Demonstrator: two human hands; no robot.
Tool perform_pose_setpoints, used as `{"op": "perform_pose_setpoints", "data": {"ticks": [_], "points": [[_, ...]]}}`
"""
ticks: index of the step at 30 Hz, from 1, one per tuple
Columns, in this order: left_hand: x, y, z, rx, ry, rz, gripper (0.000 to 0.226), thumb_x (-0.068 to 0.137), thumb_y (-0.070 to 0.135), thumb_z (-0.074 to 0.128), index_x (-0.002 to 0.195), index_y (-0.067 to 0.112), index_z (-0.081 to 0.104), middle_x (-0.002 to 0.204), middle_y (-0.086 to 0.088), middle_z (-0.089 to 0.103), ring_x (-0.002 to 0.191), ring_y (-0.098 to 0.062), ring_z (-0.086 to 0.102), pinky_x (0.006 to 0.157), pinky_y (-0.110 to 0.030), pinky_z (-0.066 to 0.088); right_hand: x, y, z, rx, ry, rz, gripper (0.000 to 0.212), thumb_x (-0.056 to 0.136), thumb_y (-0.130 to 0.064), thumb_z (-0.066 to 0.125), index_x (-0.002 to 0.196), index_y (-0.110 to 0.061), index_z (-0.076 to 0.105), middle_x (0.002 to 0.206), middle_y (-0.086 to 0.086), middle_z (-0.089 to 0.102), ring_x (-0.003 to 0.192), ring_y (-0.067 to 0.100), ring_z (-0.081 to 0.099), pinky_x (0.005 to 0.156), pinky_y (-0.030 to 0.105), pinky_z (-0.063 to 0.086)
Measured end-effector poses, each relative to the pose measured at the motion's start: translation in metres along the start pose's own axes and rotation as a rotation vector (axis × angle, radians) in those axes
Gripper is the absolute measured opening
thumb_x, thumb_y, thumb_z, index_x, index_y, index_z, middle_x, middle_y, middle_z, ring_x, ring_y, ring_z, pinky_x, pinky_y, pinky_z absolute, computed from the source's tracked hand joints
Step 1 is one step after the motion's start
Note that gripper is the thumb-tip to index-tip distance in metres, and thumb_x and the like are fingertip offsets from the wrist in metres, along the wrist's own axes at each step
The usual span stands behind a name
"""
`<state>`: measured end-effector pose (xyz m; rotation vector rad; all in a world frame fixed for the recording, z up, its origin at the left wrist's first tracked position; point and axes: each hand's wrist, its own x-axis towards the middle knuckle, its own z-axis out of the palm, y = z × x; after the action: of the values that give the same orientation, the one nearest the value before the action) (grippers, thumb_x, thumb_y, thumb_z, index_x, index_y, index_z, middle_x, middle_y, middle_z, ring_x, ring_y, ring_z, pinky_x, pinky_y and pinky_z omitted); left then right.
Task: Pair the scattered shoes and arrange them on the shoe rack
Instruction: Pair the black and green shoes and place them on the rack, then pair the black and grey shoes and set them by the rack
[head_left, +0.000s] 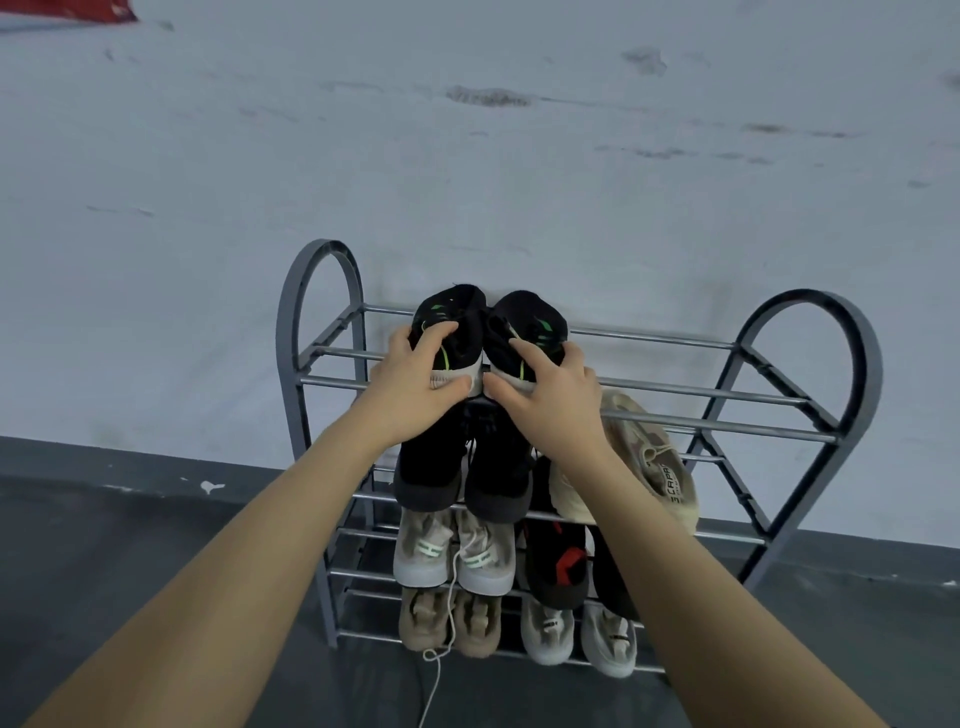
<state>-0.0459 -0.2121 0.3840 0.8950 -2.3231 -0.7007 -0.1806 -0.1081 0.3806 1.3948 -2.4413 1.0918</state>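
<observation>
A grey metal shoe rack (727, 345) stands against the wall. On its top tier sit two black shoes with green marks, side by side. My left hand (415, 384) grips the heel of the left black shoe (457, 319). My right hand (550, 397) grips the heel of the right black shoe (530, 322). Below them a pair of black shoes (457, 467) rests on the second tier, with a beige shoe (649, 467) to the right. Lower tiers hold a grey pair (452, 553), a black-and-red shoe (558, 564), a tan pair (449, 621) and a white pair (579, 631).
The rack stands on a dark grey floor (130, 545) against a scuffed white wall (467, 156). A white lace (439, 660) trails from the rack onto the floor. The right half of the top tier is bare bars. A red object (67, 10) shows at the top left.
</observation>
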Motion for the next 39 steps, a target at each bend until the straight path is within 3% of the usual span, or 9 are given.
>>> {"op": "perform_pose_setpoints", "data": {"ticks": [3, 6, 9, 14, 17, 24, 31, 36, 39], "points": [[-0.013, 0.008, 0.0, 0.179, 0.102, 0.005, 0.067, 0.083, 0.05, 0.05, 0.141, 0.033, 0.023, 0.149, -0.007, 0.023, 0.136, -0.033, 0.023, 0.111, -0.045, 0.017, -0.012, 0.0, -0.007, -0.026, -0.035, 0.001, 0.065, 0.082, -0.065, 0.048, 0.14, -0.04, 0.032, 0.151, 0.015, 0.021, 0.132, 0.04, 0.028, 0.109, 0.05, 0.017], [-0.039, 0.021, 0.001, 0.284, 0.28, 0.111, 0.059, 0.087, 0.037, 0.051, 0.14, 0.018, 0.032, 0.148, -0.012, 0.027, 0.137, -0.029, 0.018, 0.111, -0.043, 0.013, -0.038, 0.003, -0.018, -0.034, 0.047, -0.057, 0.059, 0.087, -0.057, 0.046, 0.14, -0.031, 0.034, 0.153, 0.015, 0.02, 0.137, 0.035, 0.021, 0.11, 0.048, 0.014], [-0.072, 0.035, 0.007, 0.353, 0.345, 0.154, 0.048, 0.089, 0.028, 0.049, 0.133, 0.01, 0.043, 0.142, -0.014, 0.039, 0.133, -0.031, 0.029, 0.108, -0.044, 0.02, -0.07, 0.011, -0.035, -0.014, 0.095, -0.105, 0.046, 0.09, -0.04, 0.049, 0.132, -0.023, 0.046, 0.143, 0.01, 0.038, 0.131, 0.031, 0.032, 0.106, 0.044, 0.021], [-0.124, 0.061, 0.044, 0.34, 0.272, 0.22, 0.04, 0.089, 0.025, 0.051, 0.126, 0.009, 0.051, 0.134, -0.011, 0.049, 0.125, -0.032, 0.039, 0.103, -0.042, 0.026, -0.128, 0.046, -0.062, 0.004, 0.118, -0.127, 0.034, 0.091, -0.029, 0.051, 0.121, -0.015, 0.058, 0.119, 0.007, 0.057, 0.11, 0.028, 0.051, 0.095, 0.042, 0.036], [-0.148, 0.073, 0.084, 0.257, 0.187, 0.24, 0.039, 0.089, 0.024, 0.052, 0.126, 0.01, 0.052, 0.132, -0.009, 0.052, 0.123, -0.03, 0.042, 0.101, -0.04, 0.027, -0.166, 0.084, -0.073, 0.022, 0.088, -0.072, 0.03, 0.091, -0.025, 0.051, 0.117, -0.011, 0.059, 0.116, 0.006, 0.059, 0.103, 0.026, 0.056, 0.087, 0.046, 0.046], [-0.183, 0.098, 0.218, 0.069, -0.152, 0.215, 0.038, 0.091, 0.024, 0.05, 0.127, 0.014, 0.05, 0.13, -0.005, 0.051, 0.117, -0.027, 0.046, 0.097, -0.037, 0.033, -0.244, 0.206, -0.076, -0.08, 0.004, 0.18, 0.035, 0.092, -0.027, 0.051, 0.123, -0.014, 0.053, 0.12, 0.005, 0.057, 0.102, 0.025, 0.057, 0.082, 0.043, 0.048], [-0.207, 0.101, 0.379, 0.112, -0.586, 0.202, 0.047, 0.092, 0.036, 0.046, 0.134, 0.015, 0.041, 0.137, -0.003, 0.045, 0.123, -0.025, 0.042, 0.103, -0.038, 0.031, -0.3, 0.354, -0.053, -0.146, -0.111, 0.529, 0.039, 0.093, -0.03, 0.049, 0.129, -0.015, 0.049, 0.126, 0.007, 0.053, 0.101, 0.024, 0.056, 0.082, 0.04, 0.049], [-0.222, 0.097, 0.469, 0.157, -0.712, 0.236, 0.058, 0.09, 0.046, 0.047, 0.138, 0.016, 0.034, 0.14, -0.005, 0.039, 0.124, -0.028, 0.039, 0.102, -0.037, 0.029, -0.332, 0.438, -0.037, -0.228, -0.156, 0.618, 0.04, 0.093, -0.03, 0.049, 0.131, -0.017, 0.049, 0.132, 0.009, 0.05, 0.112, 0.032, 0.049, 0.09, 0.043, 0.044], [-0.236, 0.098, 0.522, 0.176, -0.804, 0.25, 0.072, 0.086, 0.053, 0.049, 0.144, 0.018, 0.022, 0.147, -0.005, 0.029, 0.129, -0.028, 0.032, 0.105, -0.038, 0.025, -0.353, 0.484, -0.029, -0.293, -0.233, 0.706, 0.046, 0.094, -0.034, 0.048, 0.138, -0.023, 0.042, 0.145, 0.01, 0.038, 0.123, 0.036, 0.042, 0.101, 0.048, 0.036]]}}
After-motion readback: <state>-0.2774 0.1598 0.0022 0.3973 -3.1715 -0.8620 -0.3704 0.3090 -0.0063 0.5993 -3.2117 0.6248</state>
